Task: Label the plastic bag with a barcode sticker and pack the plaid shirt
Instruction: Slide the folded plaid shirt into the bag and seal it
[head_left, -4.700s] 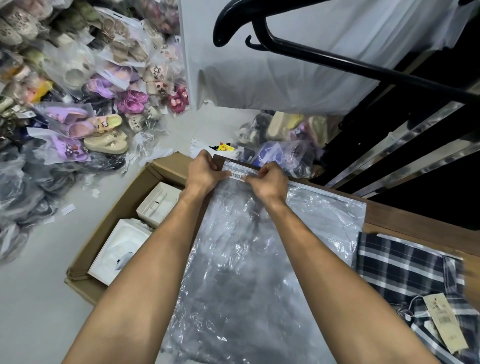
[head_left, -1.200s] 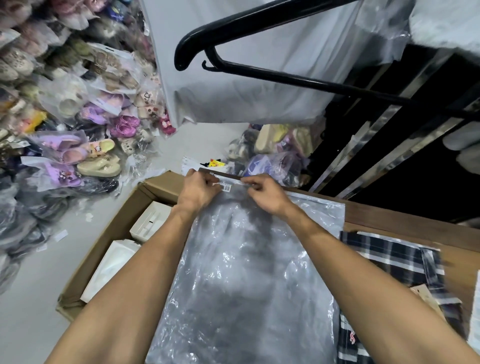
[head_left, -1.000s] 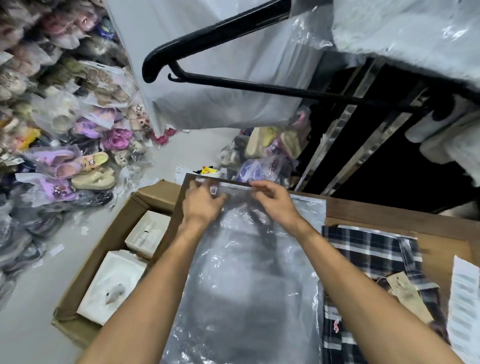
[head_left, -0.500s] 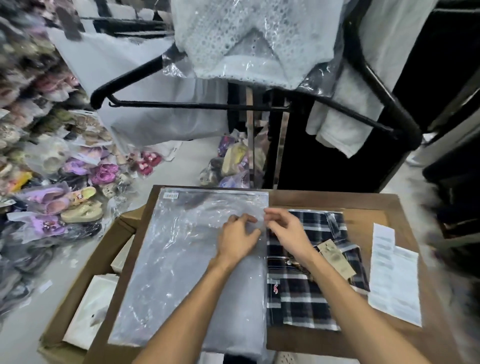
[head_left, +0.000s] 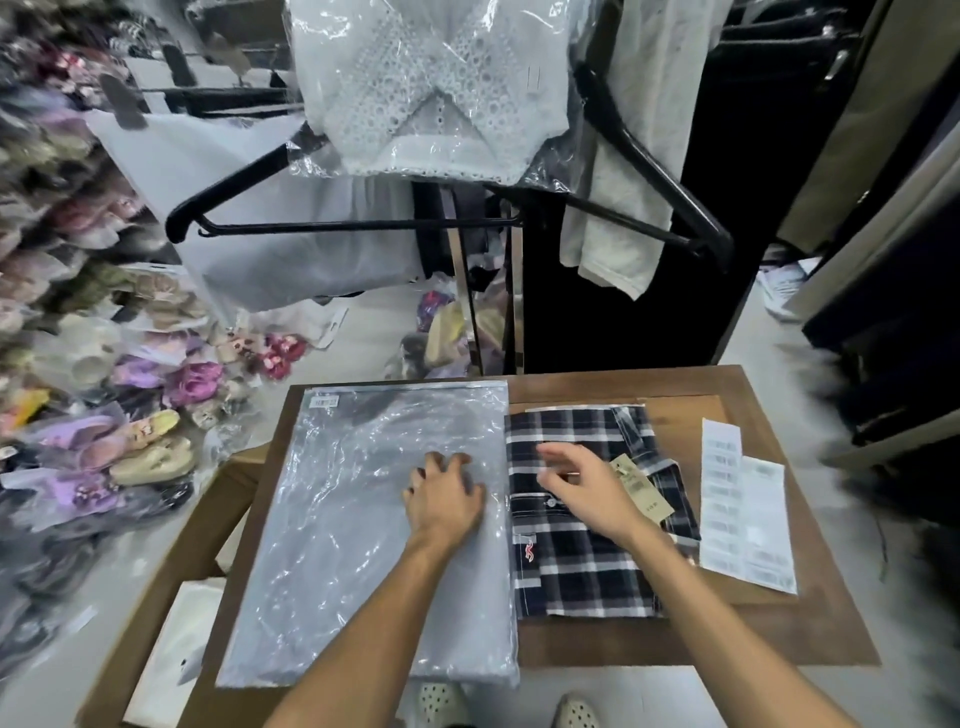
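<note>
A clear plastic bag (head_left: 337, 509) lies flat on the left half of the wooden table (head_left: 779, 634). A small barcode sticker (head_left: 323, 401) sits stuck at its far left corner. The folded dark plaid shirt (head_left: 576, 566), with a tan hang tag (head_left: 641, 491), lies just right of the bag. My left hand (head_left: 441, 496) rests palm down on the bag near its right edge, fingers spread. My right hand (head_left: 587, 486) hovers over the shirt with fingers apart, holding nothing.
Sheets of barcode stickers (head_left: 745, 506) lie at the table's right. An open cardboard box (head_left: 171, 597) holding white boxes stands left of the table. Bagged sandals (head_left: 104, 415) pile up on the left. Hangers and wrapped garments (head_left: 431, 88) hang beyond the table.
Both hands left the bag's far edge, where they pressed the sticker down, and came back toward me. The left now lies on the bag, the right over the shirt. The view tilted up.
</note>
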